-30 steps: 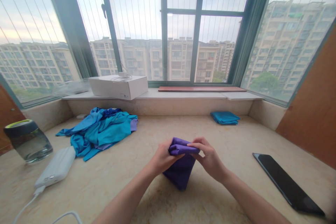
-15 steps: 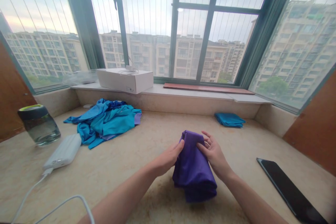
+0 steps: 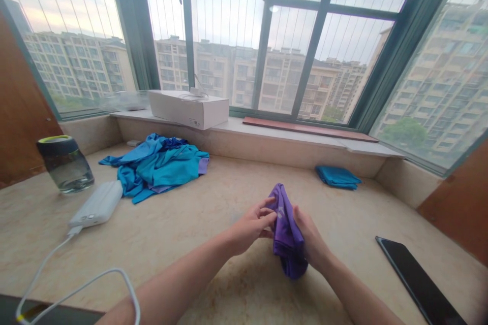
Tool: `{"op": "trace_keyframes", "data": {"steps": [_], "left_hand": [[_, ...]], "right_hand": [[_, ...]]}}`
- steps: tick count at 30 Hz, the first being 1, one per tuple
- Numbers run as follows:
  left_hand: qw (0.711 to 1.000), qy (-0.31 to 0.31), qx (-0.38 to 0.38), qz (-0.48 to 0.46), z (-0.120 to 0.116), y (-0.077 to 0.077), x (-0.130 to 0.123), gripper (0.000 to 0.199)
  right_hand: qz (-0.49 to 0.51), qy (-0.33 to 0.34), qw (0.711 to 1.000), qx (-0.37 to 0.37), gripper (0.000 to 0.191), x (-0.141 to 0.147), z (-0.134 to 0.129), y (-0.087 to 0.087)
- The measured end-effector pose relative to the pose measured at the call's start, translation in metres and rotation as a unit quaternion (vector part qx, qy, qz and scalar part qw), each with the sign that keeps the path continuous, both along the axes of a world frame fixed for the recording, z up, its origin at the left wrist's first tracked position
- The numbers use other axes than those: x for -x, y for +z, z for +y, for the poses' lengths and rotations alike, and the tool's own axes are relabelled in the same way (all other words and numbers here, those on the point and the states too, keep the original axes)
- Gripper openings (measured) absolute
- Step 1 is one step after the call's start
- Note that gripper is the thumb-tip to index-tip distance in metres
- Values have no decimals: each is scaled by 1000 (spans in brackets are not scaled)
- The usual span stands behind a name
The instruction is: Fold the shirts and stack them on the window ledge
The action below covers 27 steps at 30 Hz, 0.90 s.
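A purple cloth (image 3: pixel 286 233) is bunched into a narrow upright fold above the marble counter (image 3: pixel 198 223), with a small white mark on its upper part. My left hand (image 3: pixel 251 224) pinches its left side with the fingertips near the top. On the cloth's right side is my right hand (image 3: pixel 310 241), pressed against the fabric and partly hidden behind it. Both forearms reach in from the bottom of the view.
A pile of blue and teal clothes (image 3: pixel 158 165) lies at back left; a folded teal cloth (image 3: pixel 337 176) sits at back right. A white power bank (image 3: pixel 97 204) with cable, a water jar (image 3: pixel 65 163), a white box (image 3: pixel 188 107) and a black phone (image 3: pixel 417 280) surround the work area.
The purple cloth has been gathered from a broad draped bundle into a narrower, taller fold. Both hands closed in on it and the view shifted slightly right.
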<state>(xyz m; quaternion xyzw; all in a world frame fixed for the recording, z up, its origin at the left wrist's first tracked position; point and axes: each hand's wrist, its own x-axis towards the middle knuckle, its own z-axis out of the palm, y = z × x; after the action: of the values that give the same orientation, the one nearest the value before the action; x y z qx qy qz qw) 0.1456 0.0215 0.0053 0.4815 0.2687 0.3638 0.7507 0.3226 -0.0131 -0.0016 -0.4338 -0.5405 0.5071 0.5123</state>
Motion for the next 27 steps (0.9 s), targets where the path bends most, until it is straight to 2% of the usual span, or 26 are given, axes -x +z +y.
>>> {"op": "trace_keyframes", "data": {"steps": [4,8,11,14,17,20,22,24,27], "left_hand": [[999,5,-40,17,-1,1,-3,54],[994,34,-69,74,0,0,-4,45],[987,45,-95,121,2,-4,-3,43],[985,37,-116,122,5,-10,-4,49],[990,30,-110,85,8,-13,-7,56],[992,73,-85,61,10,-9,-7,54],[989,120,-61,54,10,-4,-5,48],[988,145,-30,45,8,0,-4,43],[990,136,-3,23,5,1,-4,39]], "right_hand": [[20,49,998,-24,54,3,-4,1],[-49,82,994,-50,57,8,-9,4],[-95,76,991,-53,53,12,-13,3],[-112,47,991,-54,44,13,-14,2],[-93,-5,995,-23,39,7,-10,2],[-33,-88,995,21,39,-6,-4,-1],[2,-118,993,26,40,-14,-2,-3],[1,-86,996,5,44,-17,-4,-5],[-86,31,994,-55,57,-9,-11,-6]]}}
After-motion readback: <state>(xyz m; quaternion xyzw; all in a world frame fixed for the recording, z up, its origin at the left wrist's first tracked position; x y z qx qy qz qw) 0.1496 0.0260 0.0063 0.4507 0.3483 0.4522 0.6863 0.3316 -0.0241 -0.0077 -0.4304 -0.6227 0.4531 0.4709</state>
